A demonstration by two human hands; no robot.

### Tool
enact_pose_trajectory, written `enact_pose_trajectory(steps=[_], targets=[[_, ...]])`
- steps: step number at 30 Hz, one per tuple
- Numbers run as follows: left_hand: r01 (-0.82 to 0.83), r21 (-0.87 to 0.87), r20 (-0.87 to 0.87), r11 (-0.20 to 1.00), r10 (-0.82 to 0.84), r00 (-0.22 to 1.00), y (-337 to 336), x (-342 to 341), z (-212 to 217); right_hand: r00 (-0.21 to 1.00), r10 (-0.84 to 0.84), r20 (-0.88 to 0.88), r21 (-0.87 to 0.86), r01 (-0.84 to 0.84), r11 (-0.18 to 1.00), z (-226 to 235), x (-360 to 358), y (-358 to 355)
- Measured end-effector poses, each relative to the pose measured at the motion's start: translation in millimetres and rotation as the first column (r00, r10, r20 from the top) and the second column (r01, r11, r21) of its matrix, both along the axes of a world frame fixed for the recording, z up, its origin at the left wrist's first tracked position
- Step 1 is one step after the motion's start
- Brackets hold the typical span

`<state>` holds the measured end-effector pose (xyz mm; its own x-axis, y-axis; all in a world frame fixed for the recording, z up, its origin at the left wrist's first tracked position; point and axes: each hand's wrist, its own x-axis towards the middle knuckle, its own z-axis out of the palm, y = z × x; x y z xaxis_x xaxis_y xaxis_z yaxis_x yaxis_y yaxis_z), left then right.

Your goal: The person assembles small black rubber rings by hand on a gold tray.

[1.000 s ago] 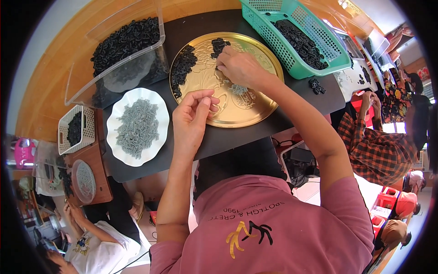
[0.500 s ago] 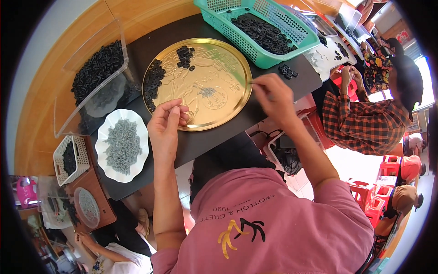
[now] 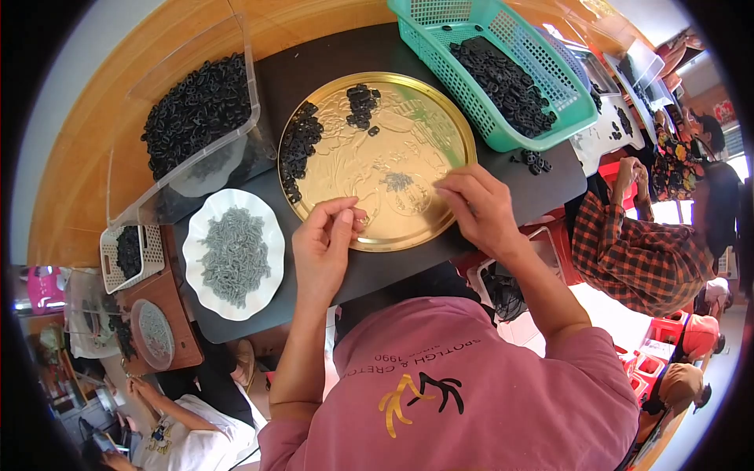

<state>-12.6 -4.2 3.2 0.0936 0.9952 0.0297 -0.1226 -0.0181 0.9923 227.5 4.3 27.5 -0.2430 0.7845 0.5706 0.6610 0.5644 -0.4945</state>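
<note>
My left hand (image 3: 323, 245) is at the near rim of a round golden tray (image 3: 357, 177), its fingers curled in a pinch; whatever they hold is too small to make out. Over the tray's right rim, my right hand (image 3: 481, 210) has thumb and fingertips pressed together, the contents hidden. Small black ring-like parts (image 3: 300, 141) lie along the tray's left side, with another cluster (image 3: 362, 106) near its far edge. A little heap of grey screw-like pieces (image 3: 397, 181) rests between my hands on the tray. More such grey pieces (image 3: 239, 257) fill a white scalloped dish (image 3: 196, 294) at left.
A clear plastic bin (image 3: 255, 98) of black parts stands at the far left. At the far right is a green basket (image 3: 440, 67) with black parts; a few loose ones (image 3: 534, 162) lie beside it. People, one in a plaid shirt (image 3: 628, 247), sit nearby.
My right hand has moved leftward and nearer to me, closer to my left hand. The left hand stays pinched at the near rim. The whole view has shifted slightly.
</note>
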Motion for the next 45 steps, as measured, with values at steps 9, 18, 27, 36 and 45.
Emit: enact_pose_trajectory(steps=[9,18,27,36,45], targets=[[-0.008,0.049,-0.105,0.999,0.013,0.994,2,1,-2,0.944,0.052,0.326,-0.157,0.0,0.988,-6,-30,109],[0.004,0.091,-0.196,0.996,0.014,0.981,3,1,-3,0.956,0.04,0.291,-0.263,0.04,0.964,-12,-37,123],[0.007,0.065,-0.193,0.998,0.005,0.981,5,3,3,0.878,0.102,0.468,-0.04,-0.094,0.995,-21,-40,136],[-0.014,-0.034,-0.029,0.999,0.013,0.999,20,12,11,0.928,0.095,0.361,0.04,-0.118,0.992,-29,-38,137],[-0.024,0.491,-0.466,0.871,0.286,0.837,37,20,18,0.898,0.191,-0.396,-0.622,-0.416,0.664,1,-45,86]])
